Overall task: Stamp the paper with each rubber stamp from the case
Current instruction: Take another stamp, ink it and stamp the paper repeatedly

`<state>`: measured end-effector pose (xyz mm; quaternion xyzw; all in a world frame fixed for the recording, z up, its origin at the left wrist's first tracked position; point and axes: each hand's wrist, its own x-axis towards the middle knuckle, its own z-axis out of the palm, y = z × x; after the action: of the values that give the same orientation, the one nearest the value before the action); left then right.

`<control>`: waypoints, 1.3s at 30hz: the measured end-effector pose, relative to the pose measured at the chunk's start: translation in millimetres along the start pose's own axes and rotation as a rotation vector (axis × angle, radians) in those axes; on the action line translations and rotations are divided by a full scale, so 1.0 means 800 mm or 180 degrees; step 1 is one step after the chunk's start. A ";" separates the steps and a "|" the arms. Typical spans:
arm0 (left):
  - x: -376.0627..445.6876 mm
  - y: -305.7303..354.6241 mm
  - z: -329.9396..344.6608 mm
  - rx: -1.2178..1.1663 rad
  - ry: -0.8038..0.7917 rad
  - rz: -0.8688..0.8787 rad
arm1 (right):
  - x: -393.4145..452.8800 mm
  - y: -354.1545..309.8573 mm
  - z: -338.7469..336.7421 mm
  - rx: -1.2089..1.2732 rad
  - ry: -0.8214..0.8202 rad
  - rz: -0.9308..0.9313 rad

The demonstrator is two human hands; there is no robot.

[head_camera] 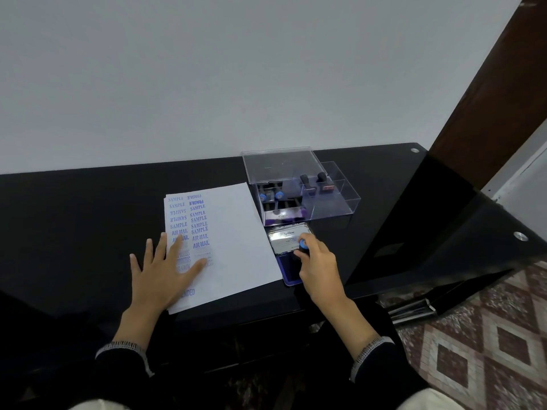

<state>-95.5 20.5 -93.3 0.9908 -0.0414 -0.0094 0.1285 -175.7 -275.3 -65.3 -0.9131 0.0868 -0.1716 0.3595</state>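
A white paper (pixel 233 232) lies on the black table (pixel 88 208), its left part covered with blue stamp prints such as SAMPLE, FRAGILE and AIR MAIL. My left hand (pixel 164 269) rests flat on the paper's lower left with fingers spread. My right hand (pixel 318 261) grips a rubber stamp with a blue knob (pixel 303 244) and holds it down on the blue ink pad (pixel 288 269), whose silver lid (pixel 285 239) stands open behind. The clear case (pixel 299 187) sits behind the pad and holds several stamps.
The case's clear lid (pixel 278 164) leans over its back left part. The table's right edge (pixel 473 238) drops to a patterned floor (pixel 488 335). A grey wall rises behind the table, and a brown door frame (pixel 488 93) stands at the right.
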 end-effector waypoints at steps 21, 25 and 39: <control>-0.014 0.110 -0.004 -0.0921 0.0589 0.0362 | 0.002 0.006 -0.001 0.0290 0.0112 -0.0077; 0.005 0.068 0.000 -0.0338 0.0216 -0.0118 | 0.001 0.006 0.003 0.0311 0.0206 -0.0051; 0.005 0.062 0.014 0.0108 0.0089 -0.0071 | -0.003 0.003 0.007 0.0266 0.0204 0.0023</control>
<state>-95.9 -30.5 -91.0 0.9933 -0.0287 0.0038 0.1121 -175.8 -273.2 -71.4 -0.8910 0.0942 -0.2030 0.3950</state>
